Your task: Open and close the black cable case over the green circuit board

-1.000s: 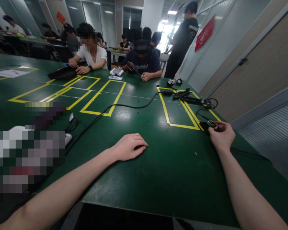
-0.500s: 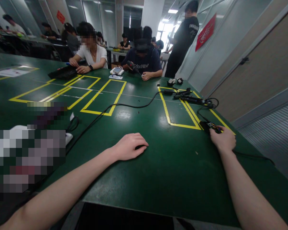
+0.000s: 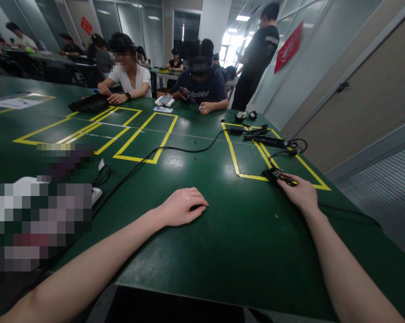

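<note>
Our right hand [image 3: 299,190] pinches a black gadget [image 3: 274,176]

Starting at the left, a long black cord [image 3: 189,151] wiggles over the green worktop [image 3: 222,251]. Below it is our left hand [image 3: 184,206]. It rests palm down and loose, with its fingers side by side and a dark gap by the thumb. We see nothing in it.

Over to the right, yellow tape [image 3: 232,150] makes boxes. The gadget is there, over the tape at the near side. We cannot tell if it touches the worktop. Just past it lies a heap of black gear [image 3: 269,141].

How far along are we? We think the picking up is done and the letting go is not.

The gadget looks longer than it is wide. Its long way runs mostly side to side, with a little slant. The free end points left and a bit away from us. Our right hand hides the other end, with thumb and fingers squeezed on it.
</note>
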A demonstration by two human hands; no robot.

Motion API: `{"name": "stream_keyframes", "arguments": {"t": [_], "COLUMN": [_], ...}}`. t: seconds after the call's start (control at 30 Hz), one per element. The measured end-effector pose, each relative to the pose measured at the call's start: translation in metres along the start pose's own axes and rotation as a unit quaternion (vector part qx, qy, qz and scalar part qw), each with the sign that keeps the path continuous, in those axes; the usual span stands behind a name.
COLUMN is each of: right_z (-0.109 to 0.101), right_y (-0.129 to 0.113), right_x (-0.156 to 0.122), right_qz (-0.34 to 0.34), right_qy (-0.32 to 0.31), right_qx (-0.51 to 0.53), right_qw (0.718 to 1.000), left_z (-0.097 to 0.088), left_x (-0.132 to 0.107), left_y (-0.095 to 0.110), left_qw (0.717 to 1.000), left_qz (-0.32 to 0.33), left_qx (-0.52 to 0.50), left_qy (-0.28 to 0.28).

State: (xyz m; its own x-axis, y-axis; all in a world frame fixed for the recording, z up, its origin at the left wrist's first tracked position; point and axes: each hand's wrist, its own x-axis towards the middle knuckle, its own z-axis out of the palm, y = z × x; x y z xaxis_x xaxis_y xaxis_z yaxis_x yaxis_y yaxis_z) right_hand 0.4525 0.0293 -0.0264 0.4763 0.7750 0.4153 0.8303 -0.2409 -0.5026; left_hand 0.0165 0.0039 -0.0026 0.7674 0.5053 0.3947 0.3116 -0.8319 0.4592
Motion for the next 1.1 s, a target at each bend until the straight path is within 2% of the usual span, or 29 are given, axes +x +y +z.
{"name": "stream_keyframes", "arguments": {"t": [0.1, 0.27, 0.43, 0.6, 0.77, 0.93, 1.03, 1.1], "right_z": [0.001, 0.003, 0.01, 0.014, 0.01, 0.002, -0.005, -0.009], "right_y": [-0.016, -0.038, -0.061, -0.088, -0.119, -0.15, -0.165, -0.171], "right_x": [-0.005, -0.014, -0.031, -0.054, -0.082, -0.119, -0.137, -0.143], "right_qz": [0.009, -0.047, -0.143, -0.251, -0.364, -0.442, -0.462, -0.474], "right_qy": [-0.038, -0.107, -0.155, -0.203, -0.261, -0.357, -0.419, -0.428], "right_qx": [-0.019, 0.007, 0.054, 0.131, 0.2, 0.292, 0.311, 0.307], "right_qw": [0.999, 0.993, 0.976, 0.938, 0.872, 0.769, 0.717, 0.706], "left_z": [0.0, 0.0, -0.001, 0.0, -0.001, -0.004, -0.004, -0.004], "left_x": [0.0, 0.0, -0.001, -0.001, 0.0, 0.001, -0.001, -0.002], "left_y": [-0.001, -0.001, -0.001, 0.001, 0.003, 0.006, 0.008, 0.008], "left_qw": [1.0, 1.0, 1.0, 1.0, 1.0, 0.996, 0.998, 0.999], "left_qz": [0.001, 0.002, 0.002, -0.003, 0.007, 0.022, 0.037, 0.046], "left_qx": [0.002, 0.005, 0.007, 0.001, -0.001, -0.001, -0.006, -0.008], "left_qy": [0.0, -0.007, -0.003, -0.003, 0.027, 0.085, 0.057, 0.028]}}
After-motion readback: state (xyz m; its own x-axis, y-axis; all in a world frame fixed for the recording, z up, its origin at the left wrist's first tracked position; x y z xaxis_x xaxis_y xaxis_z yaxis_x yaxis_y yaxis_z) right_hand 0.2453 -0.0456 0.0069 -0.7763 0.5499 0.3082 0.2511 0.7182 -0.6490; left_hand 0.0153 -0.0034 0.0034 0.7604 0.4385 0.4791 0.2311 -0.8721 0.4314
